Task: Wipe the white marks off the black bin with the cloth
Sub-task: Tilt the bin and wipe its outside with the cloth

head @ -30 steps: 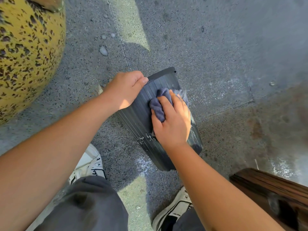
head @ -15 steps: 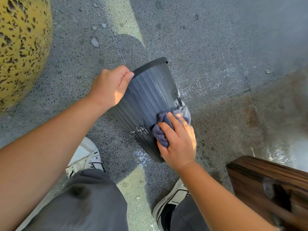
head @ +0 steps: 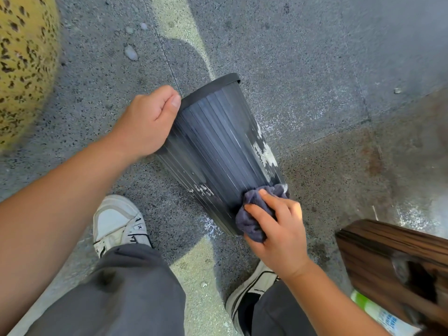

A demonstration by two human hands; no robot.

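The black ribbed bin [head: 218,146] is held tilted above the pavement, its rim pointing away from me. My left hand [head: 148,122] grips its left side just under the rim. My right hand [head: 278,229] presses a crumpled grey-blue cloth [head: 252,214] against the bin's near bottom corner. White marks [head: 264,151] run along the bin's right side, and a smaller patch of white marks [head: 201,190] sits low on the left of the wall.
A large yellow speckled sphere [head: 24,64] bulges in at the upper left. A dark wooden bench end [head: 397,258] stands at the lower right, with a white-green wrapper [head: 378,314] below it. My two white shoes [head: 118,221] stand on the grey stone pavement [head: 315,57].
My right hand has dragged the cloth down the bin's wall from near the rim to the bottom corner, uncovering white marks on the right side. The left hand kept its grip.
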